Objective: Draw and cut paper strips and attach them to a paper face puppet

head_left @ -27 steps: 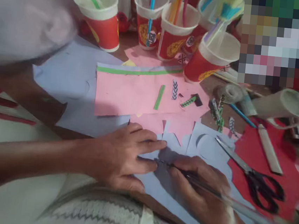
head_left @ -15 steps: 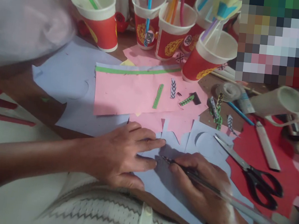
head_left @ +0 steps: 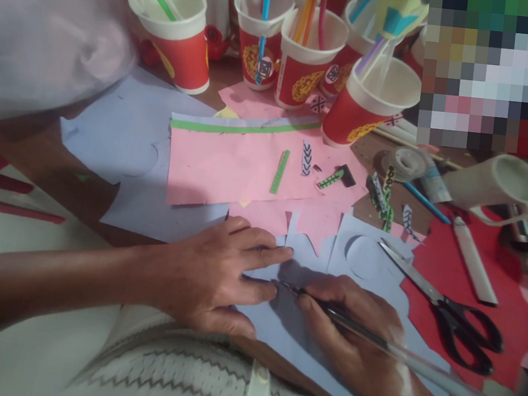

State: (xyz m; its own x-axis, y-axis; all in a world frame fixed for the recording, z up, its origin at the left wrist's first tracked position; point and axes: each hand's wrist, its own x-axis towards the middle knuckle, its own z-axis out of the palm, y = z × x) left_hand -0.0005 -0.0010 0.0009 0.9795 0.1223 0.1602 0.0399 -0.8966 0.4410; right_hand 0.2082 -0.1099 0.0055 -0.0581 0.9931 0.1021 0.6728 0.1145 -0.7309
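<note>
My left hand [head_left: 223, 275] lies flat with fingers spread, pressing on a sheet of blue paper [head_left: 323, 359]. In my right hand [head_left: 354, 331] is a pen [head_left: 372, 339] with a clear barrel, its tip touching or just over the blue paper beside my left fingertips. Above my hands lies a pink paper strip [head_left: 215, 168] with a green band along its top edge. Small patterned paper pieces, among them a green strip [head_left: 280, 171], rest on it. Right of my right hand, black-handled scissors [head_left: 441, 302] lie with their blades on the blue paper.
Several red and white paper cups [head_left: 176, 46] with straws stand at the back. To the right are a white mug [head_left: 494, 183], a tape roll [head_left: 406, 162], a white utility knife [head_left: 475, 259] and red paper [head_left: 507, 333]. A greyish bulging cloth [head_left: 50, 34] fills the upper left.
The pen tip has shifted very slightly down and left with my right hand. My left hand keeps its place, and the whole view has drifted a little.
</note>
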